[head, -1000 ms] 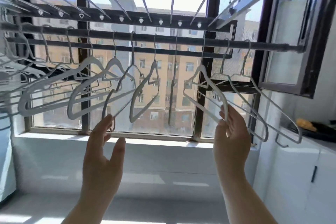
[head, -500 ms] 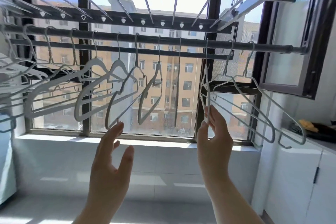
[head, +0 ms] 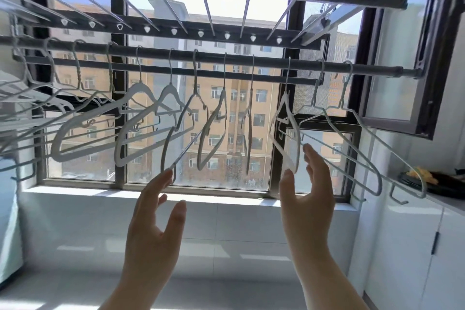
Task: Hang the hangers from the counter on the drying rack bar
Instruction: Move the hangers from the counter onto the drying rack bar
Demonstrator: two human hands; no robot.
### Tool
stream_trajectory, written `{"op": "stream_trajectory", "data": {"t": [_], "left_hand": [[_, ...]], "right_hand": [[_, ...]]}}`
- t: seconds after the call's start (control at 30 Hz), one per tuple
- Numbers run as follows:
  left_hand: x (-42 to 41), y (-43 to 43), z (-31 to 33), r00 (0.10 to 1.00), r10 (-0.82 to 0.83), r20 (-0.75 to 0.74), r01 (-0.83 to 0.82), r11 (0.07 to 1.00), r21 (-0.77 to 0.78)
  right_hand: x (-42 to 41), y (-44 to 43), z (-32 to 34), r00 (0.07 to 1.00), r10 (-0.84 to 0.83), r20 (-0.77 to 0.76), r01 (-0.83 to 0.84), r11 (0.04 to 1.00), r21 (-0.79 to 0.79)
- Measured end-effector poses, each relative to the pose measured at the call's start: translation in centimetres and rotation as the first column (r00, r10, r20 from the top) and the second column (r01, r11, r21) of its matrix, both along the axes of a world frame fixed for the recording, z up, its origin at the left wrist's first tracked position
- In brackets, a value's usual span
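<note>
Hangers (head: 139,86) crowding bar (head: 226,57), leftmost cropped, left hand (head: 153,229) and right hand (head: 307,204) fingers spread.

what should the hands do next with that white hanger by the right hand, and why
Probably draw both hands down and away. The white hanger already hangs by its hook over the bar. The right hand is open beside it, holding nothing, and the left hand is open too, one fingertip just touching a neighbouring hanger.
</note>
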State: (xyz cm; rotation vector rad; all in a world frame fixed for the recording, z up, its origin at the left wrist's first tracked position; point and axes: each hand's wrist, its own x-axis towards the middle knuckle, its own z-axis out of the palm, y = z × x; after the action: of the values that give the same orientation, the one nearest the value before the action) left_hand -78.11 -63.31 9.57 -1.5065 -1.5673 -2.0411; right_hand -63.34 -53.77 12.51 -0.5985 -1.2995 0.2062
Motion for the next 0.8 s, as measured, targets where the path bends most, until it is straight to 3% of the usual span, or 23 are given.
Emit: {"op": "stream_trajectory", "data": {"t": [0.13,0.23,0.4,0.5,0.6,0.67,0.8], "left_hand": [[-0.1,-0.5,0.1,1.000,-0.010,0.017,0.010,1.000,0.012],[-0.2,-0.9,0.1,1.000,-0.009,0.023,0.009,1.000,0.003],[-0.4,-1.5,0.0,0.999,-0.017,0.028,0.017,1.000,0.000],[-0.6,-1.8,-0.2,1.000,-0.011,0.027,0.011,1.000,-0.001],[-0.9,-2.0,-0.4,1.000,0.018,0.024,-0.018,1.000,-0.002],[-1.0,-2.1,-0.7,0.999,0.032,0.011,-0.032,0.999,-0.009],[-0.8,-2.1,-0.8,0.999,0.031,0.006,-0.031,0.999,-0.025]], "right_hand": [[0.1,-0.9,0.4,0.994,-0.106,-0.009,0.105,0.973,0.204],[-0.7,-1.7,0.3,0.995,-0.092,0.026,0.081,0.957,0.277],[-3.1,-1.8,0.0,0.990,-0.004,0.138,-0.028,0.973,0.229],[-3.2,-1.9,0.2,0.995,0.073,0.067,-0.085,0.979,0.184],[-1.3,-1.6,1.3,0.997,-0.067,-0.047,0.077,0.965,0.250],[0.3,-0.8,1.9,0.985,-0.136,-0.102,0.152,0.973,0.175],[2.0,0.7,2.6,0.997,-0.075,-0.023,0.069,0.979,-0.192]]}}
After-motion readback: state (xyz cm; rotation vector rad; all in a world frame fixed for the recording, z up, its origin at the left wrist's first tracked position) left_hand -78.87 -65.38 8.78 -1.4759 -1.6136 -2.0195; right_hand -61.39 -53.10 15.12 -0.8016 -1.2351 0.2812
